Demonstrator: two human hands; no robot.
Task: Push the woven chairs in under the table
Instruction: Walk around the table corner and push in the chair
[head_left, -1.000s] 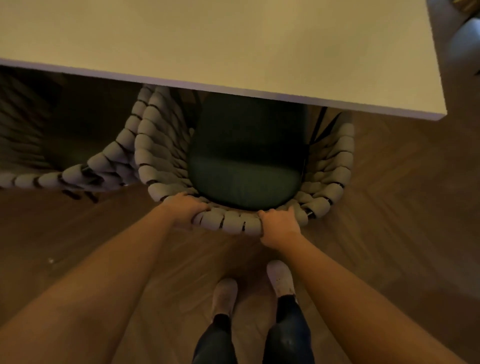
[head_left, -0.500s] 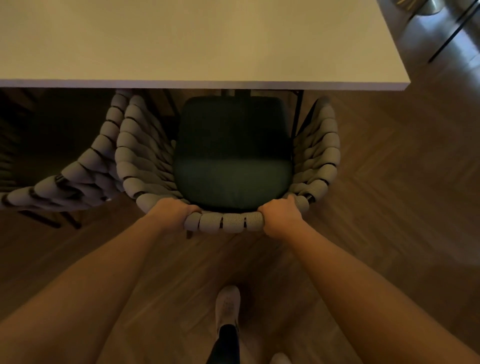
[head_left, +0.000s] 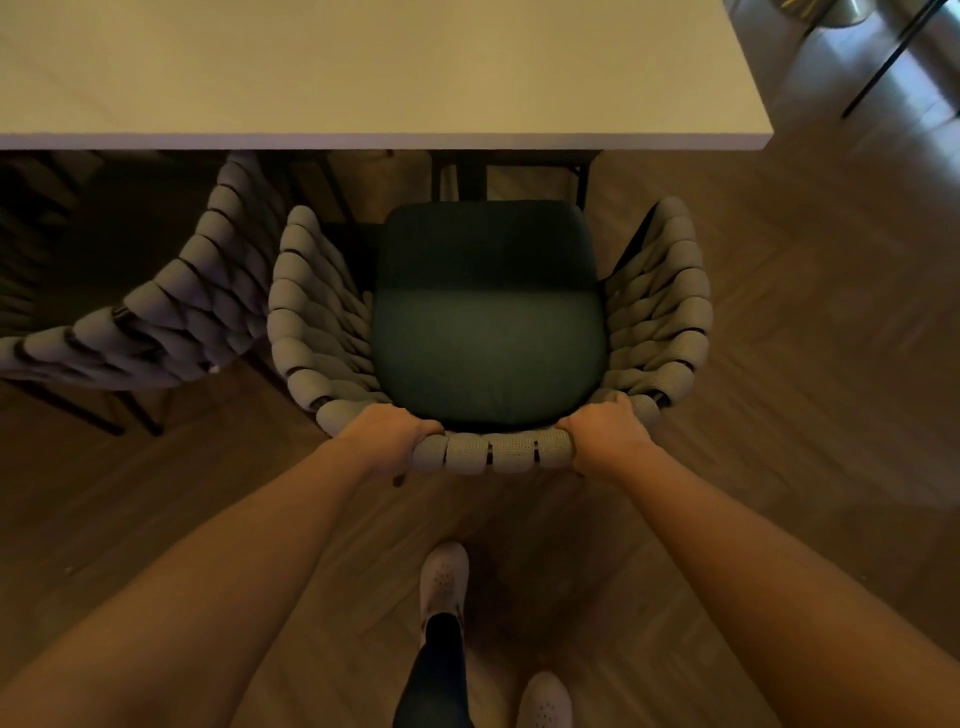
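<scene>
A grey woven chair (head_left: 498, 453) with a dark green seat cushion (head_left: 488, 322) stands in front of me, its whole seat out from under the pale table (head_left: 363, 78). My left hand (head_left: 387, 434) grips the top of the backrest on the left. My right hand (head_left: 608, 434) grips the same rail on the right. A second woven chair (head_left: 171, 317) stands to the left, its front under the table edge and its backrest sticking out.
The floor is dark wood in a herringbone pattern (head_left: 805, 364). Black table legs (head_left: 467, 176) show under the tabletop beyond the seat. My feet in pale shoes (head_left: 441, 577) stand behind the chair. A thin black leg and a metal object (head_left: 883, 57) are at the far right.
The chair has come back out from under the table, so the whole seat cushion now shows. Both hands kept their grip on the backrest. My feet have stepped back.
</scene>
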